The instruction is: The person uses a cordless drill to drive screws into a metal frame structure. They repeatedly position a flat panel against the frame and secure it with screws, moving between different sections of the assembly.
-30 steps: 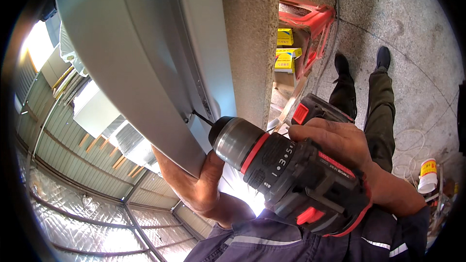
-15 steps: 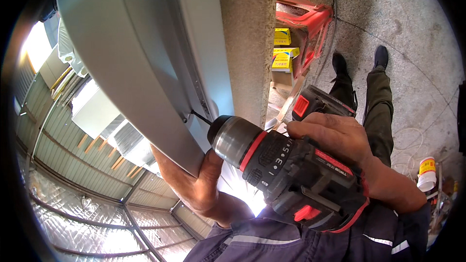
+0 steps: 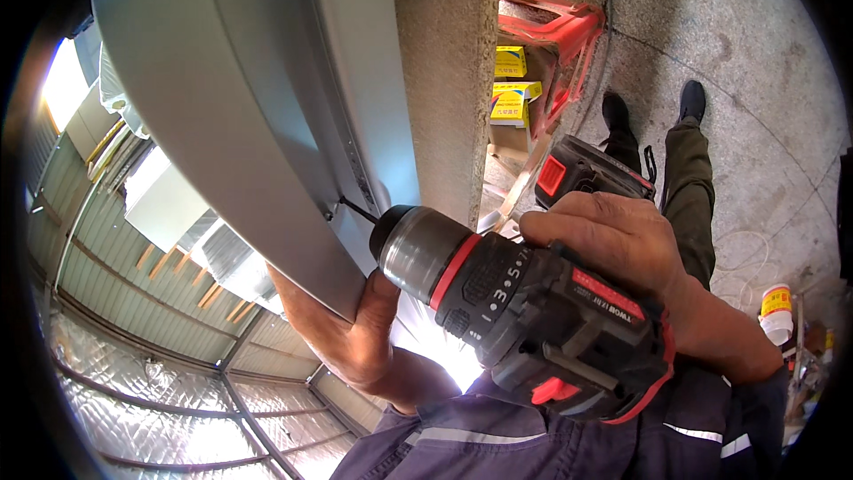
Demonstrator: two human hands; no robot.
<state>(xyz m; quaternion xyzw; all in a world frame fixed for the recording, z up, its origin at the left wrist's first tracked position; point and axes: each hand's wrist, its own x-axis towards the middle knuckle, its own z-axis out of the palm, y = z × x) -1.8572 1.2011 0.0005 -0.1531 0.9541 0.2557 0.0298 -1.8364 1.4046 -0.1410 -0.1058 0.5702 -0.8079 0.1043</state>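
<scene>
My right hand is wrapped round the grip of a black and red cordless drill. Its thin dark bit points up and left into the channel of a long grey metal profile. The bit's tip meets a small screw or hole on the channel's inner wall; which of these it is I cannot tell. At the profile's near end my left hand grips the lower edge, thumb on one side and fingers partly hidden behind. The drill's battery shows beyond my right hand.
A rough brown beam or table edge runs beside the profile. Past it stand a red plastic stool and yellow boxes. My feet are on the concrete floor. A white and yellow bucket stands at right.
The whole view has shifted slightly, so the profile, drill and both hands appear a little further left. The drill's bit stays at the same spot in the channel, and both grips are unchanged.
</scene>
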